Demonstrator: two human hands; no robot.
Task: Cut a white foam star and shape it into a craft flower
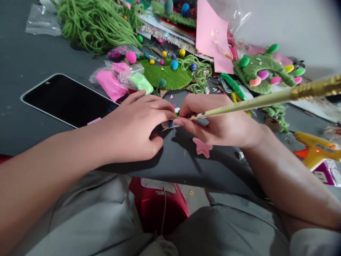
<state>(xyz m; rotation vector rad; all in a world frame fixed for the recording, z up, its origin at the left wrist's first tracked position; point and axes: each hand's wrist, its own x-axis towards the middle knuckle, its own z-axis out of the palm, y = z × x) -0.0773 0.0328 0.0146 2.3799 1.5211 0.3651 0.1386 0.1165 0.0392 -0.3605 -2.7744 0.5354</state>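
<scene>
My right hand (217, 119) pinches a pale yellow pencil (247, 105) with purple dots near its lower end and a gold ferrule. The pencil leans up to the right, its tip hidden at my fingertips. Palm down, my left hand (135, 126) rests on the dark table with fingers stretched and the thumb apart. Its index fingertip meets my right fingers over a small piece bearing a blue ball (171, 124); most of that piece is covered. Just below my right hand lies a pink star-shaped cutout (203, 147).
A phone (69, 97) lies at left. Behind stand green yarn (96, 26), bagged pink clay (110, 85), a green disc with colored balls (166, 74) and pink paper (211, 32). At right are a green cutter (233, 86) and a yellow glue gun (317, 147) with a lit light.
</scene>
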